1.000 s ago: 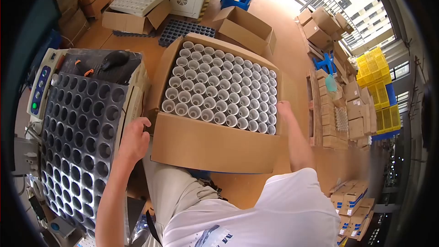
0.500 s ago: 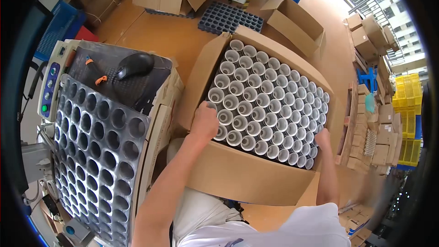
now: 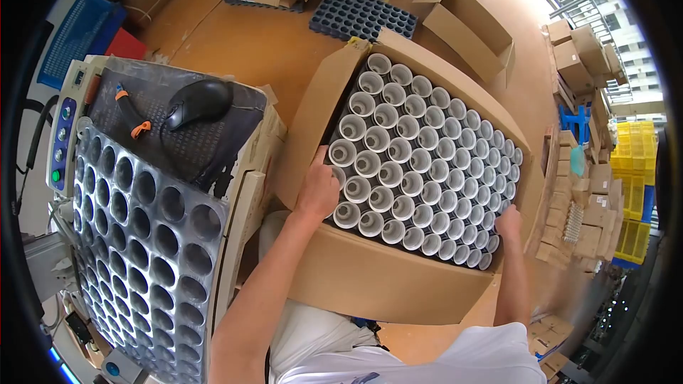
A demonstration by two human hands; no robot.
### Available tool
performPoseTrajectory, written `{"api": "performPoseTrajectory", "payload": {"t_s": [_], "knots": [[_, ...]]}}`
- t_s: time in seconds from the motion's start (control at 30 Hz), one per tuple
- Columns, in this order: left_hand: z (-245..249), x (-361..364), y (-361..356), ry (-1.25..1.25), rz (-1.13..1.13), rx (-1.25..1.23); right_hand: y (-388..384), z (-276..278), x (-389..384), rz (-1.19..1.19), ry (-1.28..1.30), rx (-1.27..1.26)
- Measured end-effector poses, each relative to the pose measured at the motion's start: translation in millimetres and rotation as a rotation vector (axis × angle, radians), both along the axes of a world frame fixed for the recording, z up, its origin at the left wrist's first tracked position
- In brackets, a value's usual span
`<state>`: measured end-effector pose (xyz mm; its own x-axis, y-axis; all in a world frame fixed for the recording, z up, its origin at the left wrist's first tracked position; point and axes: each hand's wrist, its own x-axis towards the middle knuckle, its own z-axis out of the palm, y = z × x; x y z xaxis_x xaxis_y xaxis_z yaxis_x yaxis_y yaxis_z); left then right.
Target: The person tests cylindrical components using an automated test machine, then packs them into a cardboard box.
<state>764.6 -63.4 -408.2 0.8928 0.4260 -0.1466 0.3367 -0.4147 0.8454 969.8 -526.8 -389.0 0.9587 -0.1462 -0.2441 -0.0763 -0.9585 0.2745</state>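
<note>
A brown cardboard box [image 3: 388,277] stands open in front of me. Inside it lies a dark tray [image 3: 381,240] filled with rows of white, round, cup-like pieces [image 3: 408,127], hollow ends up. At the box's left side my left hand [image 3: 318,186] is closed on the tray's edge, its thumb beside the end pieces and its fingertips hidden. My right hand [image 3: 508,222] is closed at the tray's opposite edge, inside the right wall of the box; its fingers are partly covered.
To my left, a grey tray with round holes [image 3: 167,240] rests on a machine that has a button panel [image 3: 62,131]. A black mouse [image 3: 200,104] and orange-handled pliers [image 3: 131,110] lie behind it. Beyond the box are a dark tray [image 3: 363,13] and an open carton [image 3: 468,32].
The view has shifted slightly, so the box and pieces appear a little larger. Both hands stay at the tray's two ends; the left thumb uncovers slightly more of the end piece.
</note>
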Motion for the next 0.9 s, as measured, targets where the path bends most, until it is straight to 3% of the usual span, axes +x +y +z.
{"api": "performPoseTrajectory", "payload": {"t_s": [0.37,0.53,0.63,0.77,0.83,0.9], "knots": [[2.3,-12.9,-6.1,-0.107,0.046,-0.053,-0.5,4.9,-5.8,0.002,-0.068,0.042],[1.4,-16.5,-3.8,-0.17,0.066,-0.154,-23.4,4.5,-1.1,-0.012,-0.13,0.204],[2.1,-12.5,-1.4,-0.079,0.121,-0.368,-23.8,6.7,-0.4,-0.073,-0.139,0.306],[0.1,1.8,10.6,-0.062,0.073,-0.367,-7.0,16.3,-8.6,-0.111,-0.125,0.393],[13.9,16.2,17.2,0.01,0.033,-0.326,-16.6,1.8,-12.7,0.011,-0.194,0.318],[34.7,27.0,25.5,0.124,0.066,-0.466,-21.1,-0.8,-15.4,0.065,-0.242,0.287]]}}
